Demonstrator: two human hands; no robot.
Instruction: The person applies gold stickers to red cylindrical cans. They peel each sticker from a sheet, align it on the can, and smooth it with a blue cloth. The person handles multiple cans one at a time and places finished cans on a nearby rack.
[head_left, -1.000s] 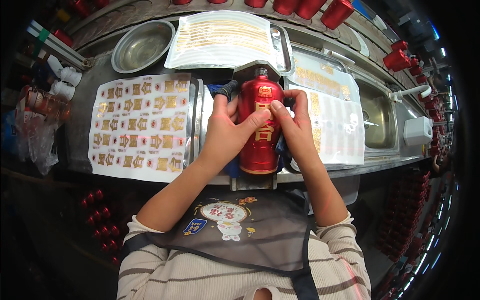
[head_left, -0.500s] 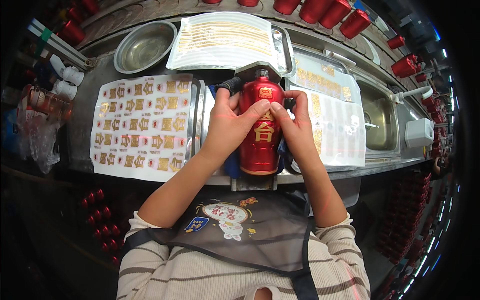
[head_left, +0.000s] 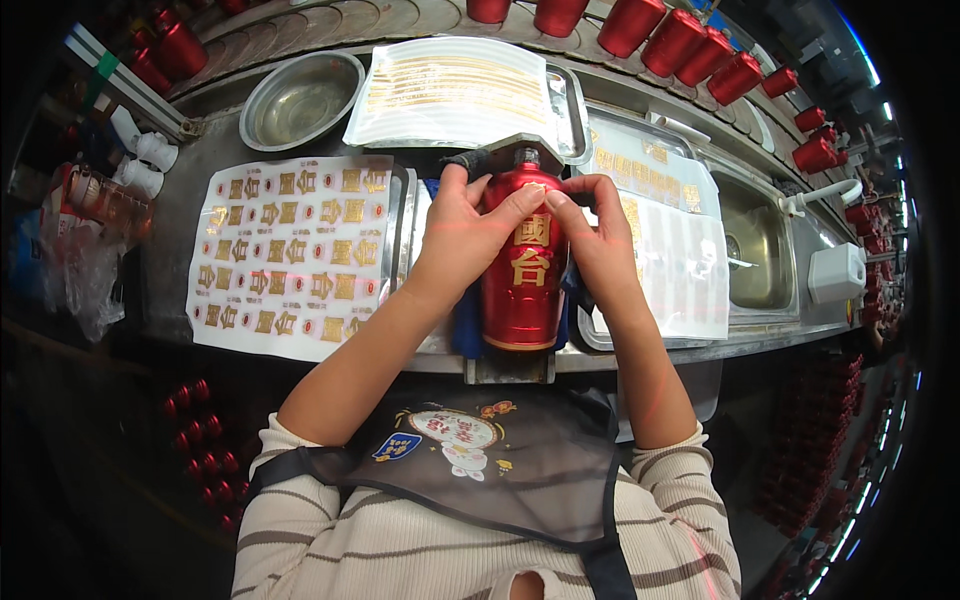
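Note:
A glossy red bottle (head_left: 522, 285) with gold characters lies lengthwise on a metal cradle (head_left: 508, 368) at the bench's front edge, neck pointing away from me. My left hand (head_left: 462, 235) wraps its left shoulder, thumb pressing across the upper front. My right hand (head_left: 598, 240) holds the right side, fingertips meeting the left thumb near the top gold character. A blue cloth (head_left: 466, 325) shows under the bottle.
A white sheet of gold decals (head_left: 290, 255) lies to the left. A tray with a striped decal sheet (head_left: 460, 90) and a steel bowl (head_left: 300, 98) sit behind. More sheets (head_left: 680, 250) and a sink (head_left: 755, 245) are at right. Red bottles (head_left: 690, 45) line the back.
Both hands have slid slightly along the bottle's upper part, the fingertips now meeting higher near the shoulder. The bottle stays on the cradle.

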